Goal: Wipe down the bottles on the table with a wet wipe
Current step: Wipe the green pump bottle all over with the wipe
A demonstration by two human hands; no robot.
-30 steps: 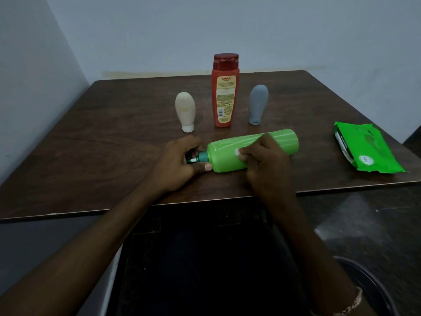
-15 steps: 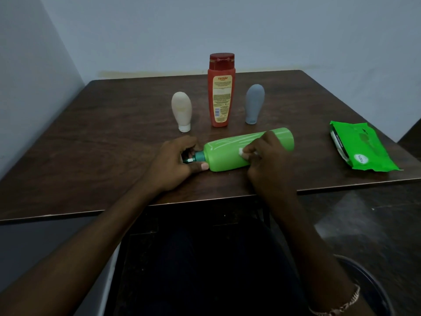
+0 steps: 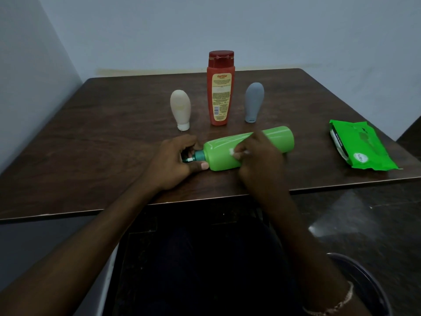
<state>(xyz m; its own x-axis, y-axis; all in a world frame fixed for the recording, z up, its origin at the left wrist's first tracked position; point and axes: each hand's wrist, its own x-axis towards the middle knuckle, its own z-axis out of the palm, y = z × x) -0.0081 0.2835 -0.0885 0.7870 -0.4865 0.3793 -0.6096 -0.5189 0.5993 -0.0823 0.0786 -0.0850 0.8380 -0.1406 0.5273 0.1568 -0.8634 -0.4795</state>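
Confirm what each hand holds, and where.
Left hand holds the green bottle by its teal neck. Right hand presses a white wet wipe against the bottle's middle.

This looks like a plain room in a home, though nothing settles it firmly. A dark brown wooden table with a worn, streaked top point(image 3: 114, 142) stands pushed into a corner of bare pale blue-grey painted walls point(image 3: 250, 28), with a yellowish stain along the wall just above the table's far edge. The things on it are household toiletries: a tall orange plastic bottle with a dark red flip cap point(image 3: 220, 87), a small cream squeeze bottle standing on its cap point(image 3: 180, 109), a small grey squeeze bottle standing likewise point(image 3: 254, 102), and a green soft pack of wet wipes point(image 3: 362, 144). The floor beside the table is dark polished stone point(image 3: 364, 220). The light is dim.
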